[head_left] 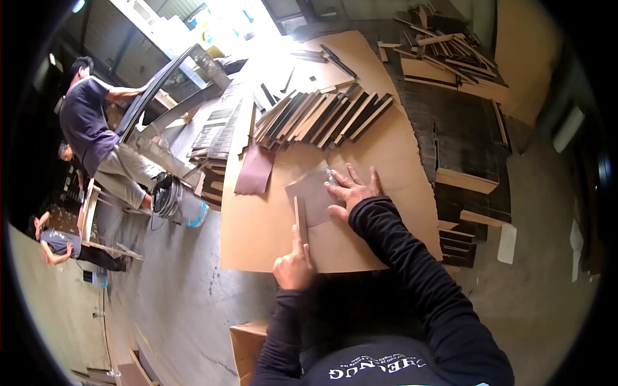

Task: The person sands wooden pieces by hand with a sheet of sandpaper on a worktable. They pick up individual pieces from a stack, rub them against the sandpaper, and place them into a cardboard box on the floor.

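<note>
My left hand (293, 267) is closed around the lower end of a narrow wooden strip (300, 215), its index finger stretched along the side. Beneath the strip lies a grey-brown sheet (320, 206) that looks like sandpaper. Fingers spread, my right hand (356, 191) presses on the right side of that sheet. A reddish-brown sheet (255, 168) of similar kind lies farther left. Beyond both hands, several dark and light wooden strips (322, 118) lean in a slanted row. Brown cardboard (257, 241) covers the work surface under all of these.
Stacked dark boards (467, 151) stand to the right, with a heap of loose wood strips (450, 48) behind them. At the left a person (96, 122) handles a dark frame (174, 83), near a bucket (193, 209). An open cardboard box (248, 347) sits below my left arm.
</note>
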`<state>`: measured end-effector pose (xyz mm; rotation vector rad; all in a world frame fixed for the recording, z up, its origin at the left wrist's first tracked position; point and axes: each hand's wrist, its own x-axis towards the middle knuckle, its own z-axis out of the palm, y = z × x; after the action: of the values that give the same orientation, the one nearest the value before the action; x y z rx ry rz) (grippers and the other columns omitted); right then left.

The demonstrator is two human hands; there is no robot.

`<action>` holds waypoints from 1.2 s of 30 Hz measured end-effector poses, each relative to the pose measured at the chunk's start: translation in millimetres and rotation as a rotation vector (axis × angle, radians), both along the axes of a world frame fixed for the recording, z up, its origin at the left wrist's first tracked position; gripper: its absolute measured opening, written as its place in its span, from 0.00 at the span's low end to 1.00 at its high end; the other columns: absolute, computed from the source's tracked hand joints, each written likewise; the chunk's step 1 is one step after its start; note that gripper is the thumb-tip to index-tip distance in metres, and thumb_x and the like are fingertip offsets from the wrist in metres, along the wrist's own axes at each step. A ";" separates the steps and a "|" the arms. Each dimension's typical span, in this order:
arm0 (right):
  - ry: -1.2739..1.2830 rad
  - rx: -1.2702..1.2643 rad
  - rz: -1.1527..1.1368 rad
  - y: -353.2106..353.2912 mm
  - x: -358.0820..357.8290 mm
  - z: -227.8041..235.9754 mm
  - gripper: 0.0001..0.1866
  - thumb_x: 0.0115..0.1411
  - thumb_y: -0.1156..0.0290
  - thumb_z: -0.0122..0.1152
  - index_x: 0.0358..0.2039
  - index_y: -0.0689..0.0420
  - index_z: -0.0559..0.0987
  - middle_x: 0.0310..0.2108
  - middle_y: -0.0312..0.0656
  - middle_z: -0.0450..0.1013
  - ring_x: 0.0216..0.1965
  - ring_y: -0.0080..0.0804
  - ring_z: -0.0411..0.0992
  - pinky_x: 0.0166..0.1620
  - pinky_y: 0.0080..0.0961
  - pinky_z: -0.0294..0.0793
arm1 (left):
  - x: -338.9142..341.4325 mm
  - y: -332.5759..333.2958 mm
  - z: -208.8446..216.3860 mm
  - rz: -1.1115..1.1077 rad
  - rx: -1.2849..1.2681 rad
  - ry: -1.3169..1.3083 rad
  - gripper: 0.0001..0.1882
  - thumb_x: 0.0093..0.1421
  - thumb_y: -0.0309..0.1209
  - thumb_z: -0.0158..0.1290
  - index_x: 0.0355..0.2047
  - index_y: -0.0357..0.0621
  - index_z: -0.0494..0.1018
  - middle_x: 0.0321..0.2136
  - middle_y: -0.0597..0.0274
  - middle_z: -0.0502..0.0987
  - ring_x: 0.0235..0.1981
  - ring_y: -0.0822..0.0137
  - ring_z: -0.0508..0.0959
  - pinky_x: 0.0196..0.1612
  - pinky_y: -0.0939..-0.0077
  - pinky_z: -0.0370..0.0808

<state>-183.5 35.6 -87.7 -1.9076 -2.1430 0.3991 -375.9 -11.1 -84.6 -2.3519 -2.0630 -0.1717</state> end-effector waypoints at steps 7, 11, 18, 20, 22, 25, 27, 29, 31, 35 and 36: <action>0.028 0.068 0.020 5.3 -9.0 -7.5 0.30 0.50 0.47 0.52 0.53 0.39 0.65 0.60 0.29 0.51 0.63 0.32 0.41 0.59 0.56 0.30 | 1.7 92.9 -25.8 -0.028 0.391 0.051 0.20 0.58 0.39 0.43 0.51 0.51 0.65 0.19 0.55 0.72 0.19 0.55 0.72 0.24 0.63 0.69; 0.115 0.056 0.025 7.1 -5.2 -12.6 0.30 0.50 0.47 0.51 0.53 0.41 0.65 0.61 0.31 0.49 0.63 0.37 0.42 0.57 0.61 0.35 | -15.0 36.2 -46.9 -0.051 0.354 0.288 0.23 0.57 0.38 0.44 0.53 0.49 0.61 0.17 0.60 0.69 0.14 0.60 0.67 0.21 0.66 0.66; 0.130 0.010 -0.012 -7.5 -21.0 18.3 0.31 0.46 0.50 0.57 0.52 0.41 0.67 0.60 0.31 0.53 0.63 0.33 0.41 0.60 0.51 0.27 | -13.8 116.5 -53.8 -0.047 0.324 -0.009 0.17 0.53 0.33 0.43 0.43 0.43 0.69 0.14 0.58 0.73 0.16 0.61 0.74 0.20 0.68 0.68; 0.127 0.023 -0.022 -3.2 -21.1 7.6 0.30 0.45 0.52 0.59 0.51 0.42 0.68 0.59 0.31 0.53 0.63 0.32 0.42 0.61 0.49 0.27 | -10.8 122.6 -56.9 -0.009 0.379 0.005 0.19 0.55 0.35 0.43 0.47 0.45 0.66 0.13 0.57 0.73 0.14 0.62 0.74 0.19 0.67 0.69; 0.145 0.025 -0.043 -0.9 -17.1 3.0 0.30 0.45 0.53 0.59 0.51 0.42 0.68 0.59 0.31 0.54 0.63 0.32 0.42 0.61 0.48 0.27 | -8.6 72.2 -39.3 -0.048 0.373 0.023 0.22 0.57 0.37 0.43 0.52 0.47 0.62 0.11 0.57 0.72 0.12 0.62 0.73 0.19 0.67 0.70; 0.134 -0.004 -0.054 -8.2 -10.4 17.1 0.31 0.45 0.52 0.59 0.52 0.42 0.68 0.59 0.30 0.54 0.63 0.32 0.41 0.61 0.49 0.26 | -7.8 10.7 -29.0 -0.066 0.234 0.031 0.25 0.56 0.38 0.43 0.54 0.47 0.60 0.09 0.59 0.70 0.10 0.62 0.71 0.19 0.69 0.69; 0.144 0.009 -0.047 -5.1 -14.0 18.7 0.31 0.45 0.52 0.59 0.52 0.41 0.67 0.59 0.30 0.53 0.63 0.32 0.40 0.61 0.49 0.25 | -10.9 30.0 -26.3 -0.075 0.305 0.057 0.24 0.57 0.38 0.43 0.54 0.47 0.60 0.09 0.59 0.70 0.11 0.62 0.72 0.19 0.70 0.69; 0.136 0.002 -0.022 -6.5 -15.9 14.7 0.31 0.45 0.52 0.58 0.52 0.41 0.67 0.59 0.30 0.53 0.64 0.32 0.40 0.61 0.49 0.24 | -11.2 63.6 -40.9 -0.050 0.354 0.078 0.24 0.57 0.38 0.43 0.53 0.46 0.61 0.11 0.58 0.72 0.12 0.62 0.73 0.20 0.70 0.70; 0.136 0.030 -0.030 -2.8 -10.0 13.9 0.31 0.46 0.51 0.58 0.53 0.41 0.67 0.60 0.30 0.53 0.64 0.32 0.40 0.61 0.49 0.23 | 3.8 105.6 -28.1 0.002 0.279 -0.026 0.23 0.57 0.37 0.42 0.53 0.45 0.61 0.14 0.57 0.73 0.15 0.59 0.74 0.21 0.65 0.71; 0.117 -0.009 -0.050 -4.2 -6.5 11.3 0.32 0.46 0.50 0.57 0.53 0.41 0.66 0.60 0.30 0.52 0.64 0.32 0.40 0.61 0.49 0.24 | 4.1 72.2 -42.8 -0.033 0.249 -0.089 0.25 0.57 0.40 0.42 0.55 0.49 0.59 0.15 0.53 0.74 0.16 0.56 0.75 0.19 0.62 0.71; 0.117 -0.018 -0.065 -3.7 -5.8 9.3 0.32 0.46 0.49 0.57 0.53 0.41 0.66 0.60 0.30 0.52 0.63 0.32 0.40 0.61 0.49 0.24 | 0.7 46.2 -44.8 -0.022 0.202 -0.097 0.25 0.57 0.41 0.43 0.55 0.53 0.59 0.14 0.54 0.74 0.15 0.57 0.75 0.18 0.62 0.72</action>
<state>-189.2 31.9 -78.4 -1.9083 -2.0051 0.5053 -375.2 35.1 -129.5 -2.2885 -1.9542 -0.4791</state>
